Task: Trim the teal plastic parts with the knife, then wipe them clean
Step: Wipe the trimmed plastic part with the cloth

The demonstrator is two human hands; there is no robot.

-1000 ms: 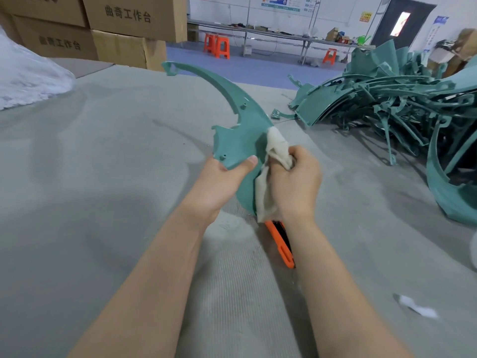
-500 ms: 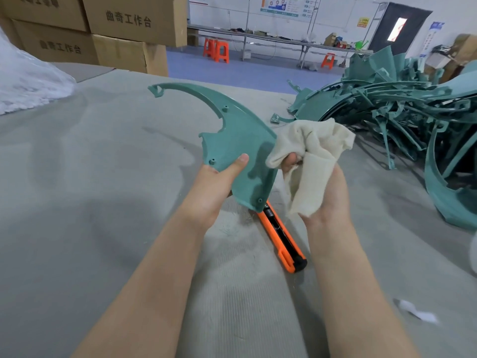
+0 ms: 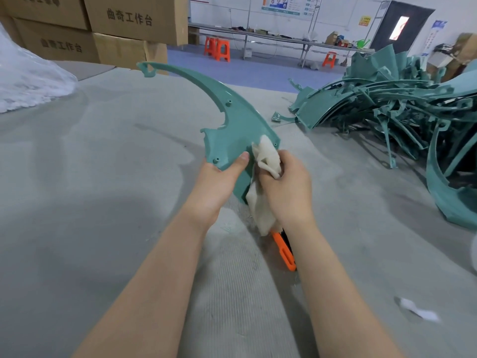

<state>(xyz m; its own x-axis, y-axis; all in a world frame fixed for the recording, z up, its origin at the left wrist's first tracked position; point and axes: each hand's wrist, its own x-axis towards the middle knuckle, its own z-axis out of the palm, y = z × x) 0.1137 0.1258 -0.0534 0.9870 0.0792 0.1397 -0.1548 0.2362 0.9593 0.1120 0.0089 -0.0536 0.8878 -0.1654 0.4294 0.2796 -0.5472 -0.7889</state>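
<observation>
Wiping stage: left hand (image 3: 216, 182) grips curved teal plastic part (image 3: 232, 117) by wide end; right hand (image 3: 286, 192) clutches cream cloth (image 3: 267, 156) against its edge. Under right wrist, orange utility knife (image 3: 285, 250) idle: trimming judged done here. Right of hands, pile of teal parts (image 3: 387, 104) likely pending.

Left hand (image 3: 214, 187) grips curved teal part (image 3: 232, 125). Right hand (image 3: 286, 192) presses bunched white cloth (image 3: 265, 157) against it. Orange knife (image 3: 284, 250) lies on grey table (image 3: 103, 177).
</observation>
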